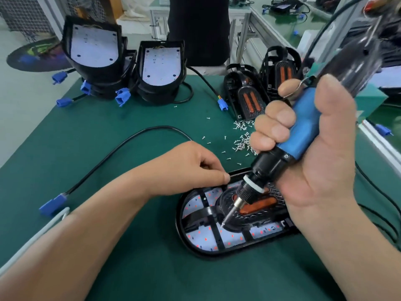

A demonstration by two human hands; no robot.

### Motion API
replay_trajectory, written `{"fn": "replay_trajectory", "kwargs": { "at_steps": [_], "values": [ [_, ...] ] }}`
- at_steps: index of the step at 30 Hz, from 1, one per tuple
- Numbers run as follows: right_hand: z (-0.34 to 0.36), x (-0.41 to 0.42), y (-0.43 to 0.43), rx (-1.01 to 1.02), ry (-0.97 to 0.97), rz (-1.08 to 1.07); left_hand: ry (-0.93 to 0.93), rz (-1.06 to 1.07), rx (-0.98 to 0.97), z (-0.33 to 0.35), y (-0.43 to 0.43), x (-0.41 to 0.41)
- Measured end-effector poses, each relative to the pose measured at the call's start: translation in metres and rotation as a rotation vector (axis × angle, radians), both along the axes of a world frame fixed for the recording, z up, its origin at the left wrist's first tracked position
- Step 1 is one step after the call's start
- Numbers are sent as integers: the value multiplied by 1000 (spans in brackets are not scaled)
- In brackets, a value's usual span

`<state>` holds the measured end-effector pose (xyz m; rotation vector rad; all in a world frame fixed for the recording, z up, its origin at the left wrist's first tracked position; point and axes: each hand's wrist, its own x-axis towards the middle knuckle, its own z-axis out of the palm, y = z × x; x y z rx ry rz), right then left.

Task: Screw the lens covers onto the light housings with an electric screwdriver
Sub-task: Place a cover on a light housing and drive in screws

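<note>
Screwdriver point(303, 129), one, gripped by right hand point(321, 161); left hand point(191, 164) pinches near housing point(180, 233); two housings point(93, 42) point(161, 66), two covers point(249, 101) point(282, 72) behind.

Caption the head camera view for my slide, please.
Right hand holds the electric screwdriver on the lens cover; left hand touches the light housing.

The surface point(156, 268) lies open nearer than the left hand point(195, 164) and the right hand point(314, 166), whose electric screwdriver point(303, 127) slants between them. A black cable point(121, 144) loops outward of the left hand. Loose screws point(240, 142) lie just beyond both, with upright housings point(158, 70) and lens covers point(249, 98) farther off.
</note>
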<state>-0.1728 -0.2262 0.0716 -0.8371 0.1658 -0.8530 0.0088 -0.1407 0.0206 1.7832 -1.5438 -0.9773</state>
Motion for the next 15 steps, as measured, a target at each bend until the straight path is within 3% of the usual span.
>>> {"fn": "replay_trajectory", "kwargs": {
  "at_steps": [5, 15],
  "values": [
    [-7, 2, 4, -83, 3, 114, 14, 12, -24, -2, 0, 0],
    [-10, 5, 8, -140, 10, 146, 30, 12, -35, -4, -1, -2]
  ]
}}
